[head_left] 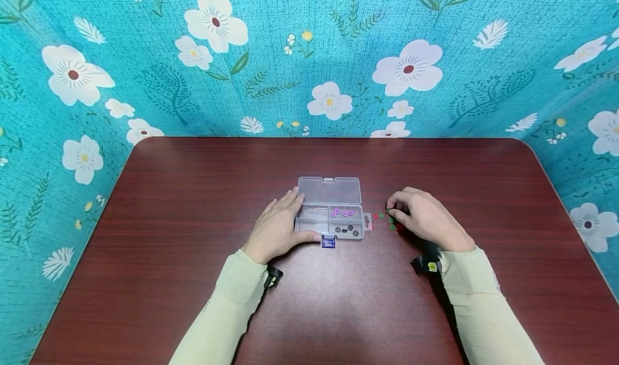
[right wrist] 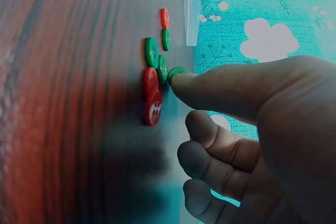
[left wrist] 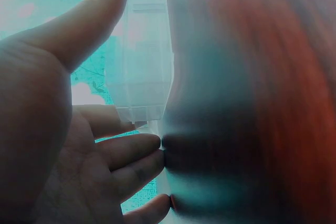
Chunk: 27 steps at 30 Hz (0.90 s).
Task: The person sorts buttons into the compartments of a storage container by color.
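A clear plastic compartment box [head_left: 313,226] lies with its lid [head_left: 330,191] folded back. Purple buttons [head_left: 345,213] sit in its back right compartment, dark buttons [head_left: 355,233] in the front right one. My left hand [head_left: 278,228] rests against the box's left end, fingers extended and thumb along the front edge by the blue latch [head_left: 328,241]. To the right of the box, my right hand [head_left: 425,217] pinches a green button [right wrist: 177,71] at the thumb tip; the index finger is hidden in the right wrist view. Other green buttons [right wrist: 151,52] and red buttons [right wrist: 153,108] lie close by.
A hanging tab [head_left: 368,221] sticks out from the box's right end, near a red button [head_left: 375,216]. The dark red-brown table [head_left: 203,193] extends around the hands. Blue floral cloth [head_left: 285,58] hangs behind and beside it.
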Each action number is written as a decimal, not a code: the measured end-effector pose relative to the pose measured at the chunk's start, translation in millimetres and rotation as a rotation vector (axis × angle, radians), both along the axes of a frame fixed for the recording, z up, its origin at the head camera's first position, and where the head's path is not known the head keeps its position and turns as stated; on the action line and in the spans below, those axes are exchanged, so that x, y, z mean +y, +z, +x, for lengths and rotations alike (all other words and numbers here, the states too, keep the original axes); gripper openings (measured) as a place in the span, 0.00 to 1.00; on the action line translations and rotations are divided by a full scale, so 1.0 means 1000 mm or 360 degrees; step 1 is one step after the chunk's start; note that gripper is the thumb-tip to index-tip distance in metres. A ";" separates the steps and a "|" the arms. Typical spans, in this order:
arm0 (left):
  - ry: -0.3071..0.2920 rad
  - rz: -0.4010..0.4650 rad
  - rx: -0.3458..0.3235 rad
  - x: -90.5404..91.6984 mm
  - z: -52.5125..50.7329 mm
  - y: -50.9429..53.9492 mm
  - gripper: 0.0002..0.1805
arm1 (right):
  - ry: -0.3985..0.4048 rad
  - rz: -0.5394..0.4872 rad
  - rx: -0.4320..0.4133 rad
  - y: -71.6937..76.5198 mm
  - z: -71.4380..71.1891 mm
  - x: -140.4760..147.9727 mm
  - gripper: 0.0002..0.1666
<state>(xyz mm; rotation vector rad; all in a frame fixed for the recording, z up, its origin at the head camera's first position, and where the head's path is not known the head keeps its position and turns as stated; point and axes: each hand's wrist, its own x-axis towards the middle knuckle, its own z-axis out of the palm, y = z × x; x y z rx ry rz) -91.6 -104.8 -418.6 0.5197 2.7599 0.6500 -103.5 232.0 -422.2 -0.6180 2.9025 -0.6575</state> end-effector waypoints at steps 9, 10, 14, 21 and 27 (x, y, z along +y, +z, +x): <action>0.0005 0.0001 -0.0007 0.001 -0.001 0.000 0.59 | -0.0012 0.0004 0.0007 0.003 0.001 0.001 0.03; 0.0008 0.0001 -0.0009 0.001 0.000 0.000 0.59 | -0.0012 0.0000 0.0009 0.003 0.001 0.001 0.03; 0.0014 0.0003 -0.0005 0.001 0.000 0.000 0.59 | -0.0012 -0.0017 0.0018 0.004 0.001 0.001 0.03; 0.0017 0.0005 0.0002 0.000 0.000 -0.002 0.59 | -0.0007 -0.0015 -0.0004 0.005 0.002 0.000 0.02; 0.0017 -0.0001 -0.0009 0.000 0.000 -0.001 0.59 | -0.0002 -0.0014 0.0016 0.006 0.002 0.001 0.02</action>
